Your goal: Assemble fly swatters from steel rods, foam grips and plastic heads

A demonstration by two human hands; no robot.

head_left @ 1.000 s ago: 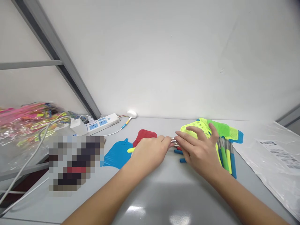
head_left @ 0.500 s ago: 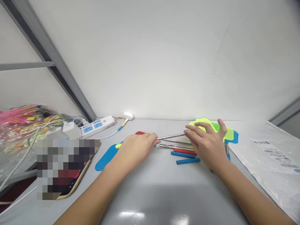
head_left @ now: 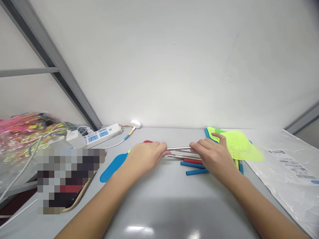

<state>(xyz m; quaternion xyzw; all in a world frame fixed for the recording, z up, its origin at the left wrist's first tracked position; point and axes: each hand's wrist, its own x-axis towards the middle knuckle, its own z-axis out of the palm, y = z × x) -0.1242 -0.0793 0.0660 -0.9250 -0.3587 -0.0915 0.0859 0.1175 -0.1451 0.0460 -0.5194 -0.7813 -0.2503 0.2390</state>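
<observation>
Several steel rods (head_left: 183, 152) lie across the grey table between my hands. My left hand (head_left: 147, 157) touches their left ends, and the fingers of my right hand (head_left: 211, 154) lie over their right ends. Just below are a red tube (head_left: 193, 161) and two blue tubes (head_left: 195, 169). Left of my left hand, a blue mesh swatter head (head_left: 113, 167) lies partly under the palm, with a red one (head_left: 148, 141) mostly hidden behind it. A yellow-green mesh swatter head (head_left: 236, 144) lies right of my right hand, over other swatters.
A white power strip (head_left: 103, 134) with a plugged-in charger (head_left: 76, 139) stands at the back left. A clear bag of pink and yellow items (head_left: 25, 132) lies beyond the table's left side. A pixelated object (head_left: 69, 179) lies front left, and a printed plastic sheet (head_left: 286, 172) lies right.
My hands have moved apart, uncovering the rods and tubes. The yellow-green swatter now lies flat further right, covering the handles that stood out earlier. The view has tilted slightly.
</observation>
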